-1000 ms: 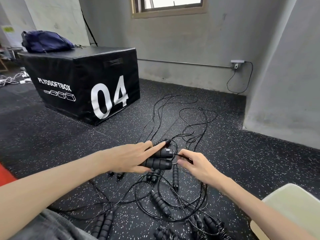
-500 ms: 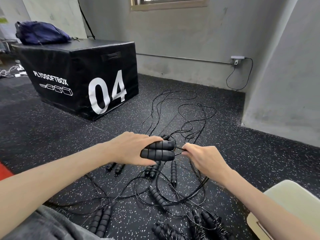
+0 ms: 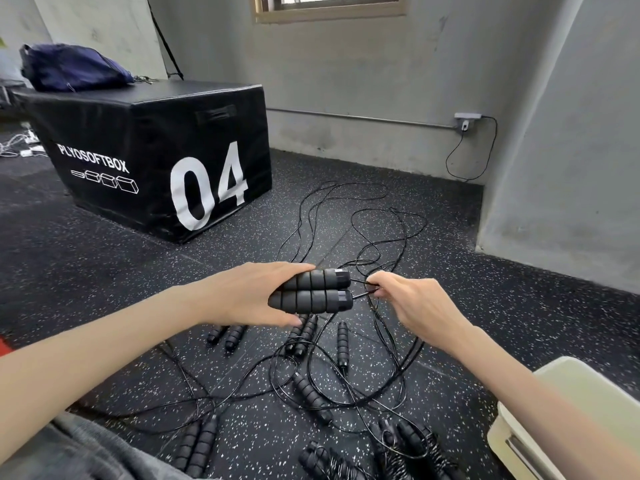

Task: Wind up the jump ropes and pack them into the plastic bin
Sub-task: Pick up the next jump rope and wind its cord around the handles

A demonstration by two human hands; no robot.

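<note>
— What has the person got hold of?

— The left hand (image 3: 252, 292) grips two black foam jump-rope handles (image 3: 313, 291), one lying on top of the other, both pointing to the right. The fingers wrap over the top and the thumb sits underneath.

— And the other hand?

— The right hand (image 3: 412, 303) is just beside the handle ends, fingers curled in, pinching the thin black cords (image 3: 360, 287) where they come out of the handles. Both hands are held up above the floor.

— Where are the rest of the ropes?

— Spread over the speckled rubber floor (image 3: 104, 271). A tangle of loose cords (image 3: 367, 216) runs away from the hands toward the wall, and more loops lie below the hands. Loose handles (image 3: 310, 396) are scattered among them: a pair (image 3: 227, 336) to the lower left of the hands, another pair right under them, a single one (image 3: 342, 344) upright-looking in the middle. Down by the person's knee there is one more pair (image 3: 197, 448), and at the bottom edge two bundles that look already coiled (image 3: 408, 448).

— And the bin?

— The pale plastic bin (image 3: 519, 441) is at the lower right, partly hidden by the right forearm. I cannot see inside it.

— Anything else around?

— A black plyo box (image 3: 156, 150) marked "04" stands at the left with a dark blue bag (image 3: 72, 67) on top, and a wall socket (image 3: 467, 119) with a cable hangs on the grey wall.
</note>
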